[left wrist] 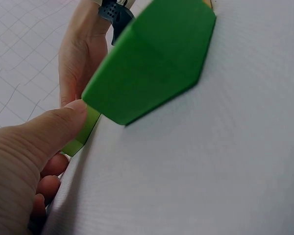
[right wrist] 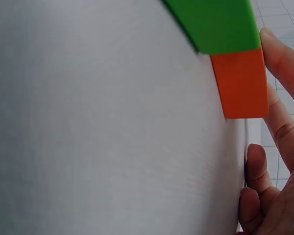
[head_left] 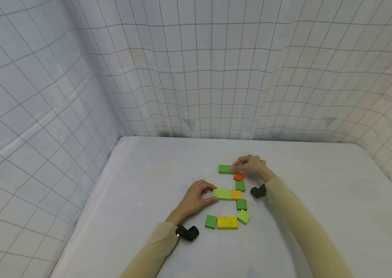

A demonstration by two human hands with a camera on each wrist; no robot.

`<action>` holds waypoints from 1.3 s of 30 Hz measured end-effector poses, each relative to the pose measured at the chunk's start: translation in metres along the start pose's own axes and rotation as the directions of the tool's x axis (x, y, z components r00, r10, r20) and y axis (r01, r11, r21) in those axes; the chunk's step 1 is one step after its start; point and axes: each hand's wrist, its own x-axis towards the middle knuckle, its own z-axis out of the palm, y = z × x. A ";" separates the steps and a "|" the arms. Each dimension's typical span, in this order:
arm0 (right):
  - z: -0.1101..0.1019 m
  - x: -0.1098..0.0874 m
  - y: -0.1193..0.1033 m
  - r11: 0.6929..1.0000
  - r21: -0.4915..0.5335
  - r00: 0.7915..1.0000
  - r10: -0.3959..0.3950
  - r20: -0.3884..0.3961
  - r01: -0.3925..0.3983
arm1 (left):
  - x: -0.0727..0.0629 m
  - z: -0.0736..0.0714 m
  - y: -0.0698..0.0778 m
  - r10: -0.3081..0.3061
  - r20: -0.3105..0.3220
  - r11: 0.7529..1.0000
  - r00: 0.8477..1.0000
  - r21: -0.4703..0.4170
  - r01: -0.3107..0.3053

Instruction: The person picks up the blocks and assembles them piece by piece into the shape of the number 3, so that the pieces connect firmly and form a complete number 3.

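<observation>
In the head view, my left hand [head_left: 194, 199] pinches the left end of a long light green block [head_left: 222, 194] between thumb and fingers. Farther back, my right hand [head_left: 250, 165] holds the right end of a long green block [head_left: 226, 169], thumb on the near side. An orange-red block [head_left: 239, 177] lies tilted just under that hand. From there a column runs toward me: a green square block [head_left: 240, 186], an orange block [head_left: 236, 195] against the light green one, and another green square block [head_left: 241, 204].
Nearer me lie a tilted light green square block [head_left: 244, 216], yellow blocks [head_left: 227, 222] side by side and a green square block [head_left: 211, 222]. The white table [head_left: 140, 185] meets grid-patterned cloth walls [head_left: 196, 77] at the back and left. Each wrist wears a black camera [head_left: 188, 233].
</observation>
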 end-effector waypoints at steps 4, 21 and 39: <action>0.000 -0.001 0.000 1.000 -0.005 1.000 -0.004 0.001 0.004 | 0.000 0.000 0.000 0.004 -0.004 1.000 1.000 0.006 -0.004; 0.002 0.002 0.005 0.999 -0.024 0.999 -0.034 -0.001 0.034 | 0.001 0.000 0.000 -0.006 0.001 1.000 1.000 0.020 0.006; -0.001 -0.002 0.011 0.998 0.029 0.997 -0.060 0.050 0.058 | 0.001 -0.001 0.001 0.004 -0.004 1.000 1.000 0.013 -0.004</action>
